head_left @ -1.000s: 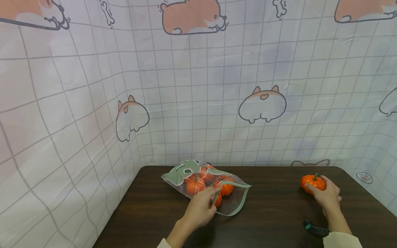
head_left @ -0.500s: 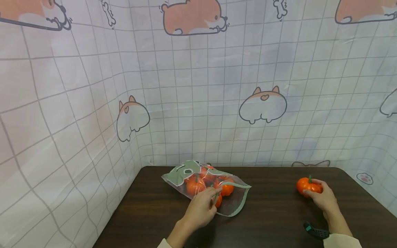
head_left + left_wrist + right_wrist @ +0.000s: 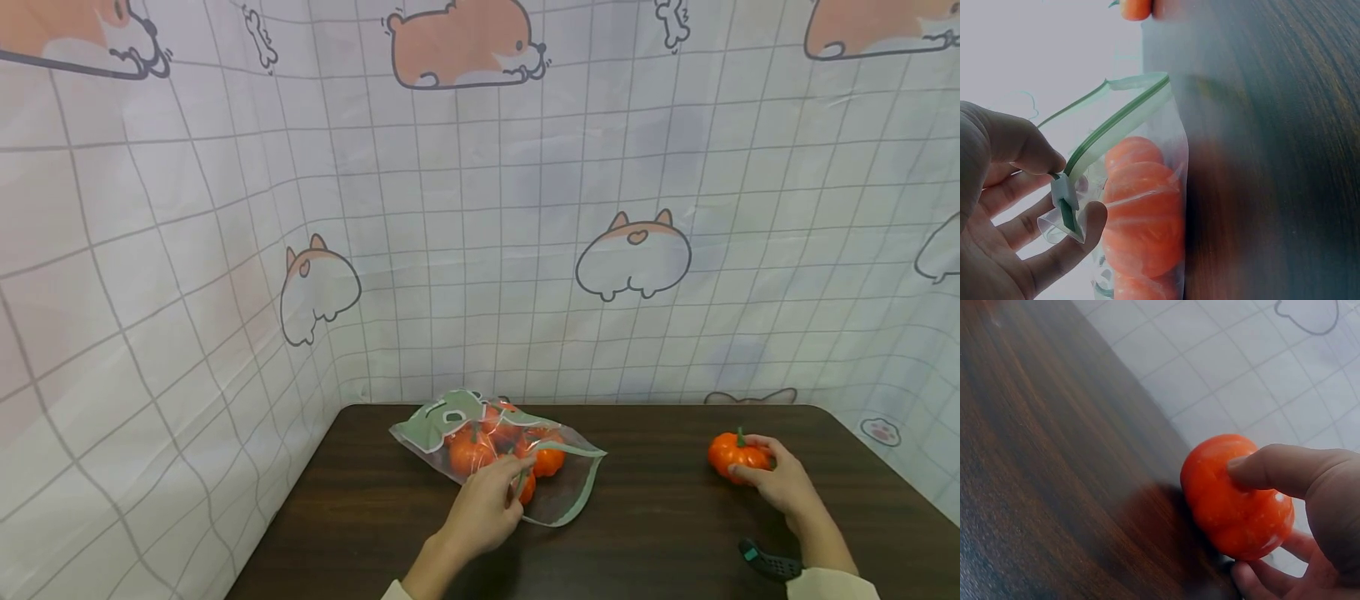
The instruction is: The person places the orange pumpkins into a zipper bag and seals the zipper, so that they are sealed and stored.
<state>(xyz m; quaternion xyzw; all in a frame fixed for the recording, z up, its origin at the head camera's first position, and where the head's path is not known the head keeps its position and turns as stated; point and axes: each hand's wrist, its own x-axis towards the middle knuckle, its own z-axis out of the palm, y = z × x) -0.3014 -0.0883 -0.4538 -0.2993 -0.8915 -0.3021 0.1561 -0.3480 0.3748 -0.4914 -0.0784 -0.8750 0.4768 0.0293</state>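
Observation:
A clear zip bag with green print (image 3: 433,425) lies on the left half of the table, several small orange pumpkins (image 3: 472,452) inside it. My left hand (image 3: 483,507) holds the bag's near edge at its mouth. In the left wrist view, the thumb and fingers are around the corner with the white slider (image 3: 1064,189), and the green-lined mouth (image 3: 1116,122) gapes. On the right, my right hand (image 3: 783,479) grips another small orange pumpkin (image 3: 726,454) with a green stem. The right wrist view shows the thumb pressed on this pumpkin (image 3: 1229,512), low over the table.
The dark wooden table (image 3: 645,533) runs back to a patterned, gridded cloth (image 3: 480,333) that also hangs along the left and right sides. A black strap-like piece with a green patch (image 3: 768,560) is beside my right wrist.
My right hand has moved left a little with the pumpkin in its grip. The left hand and the bag have stayed in place.

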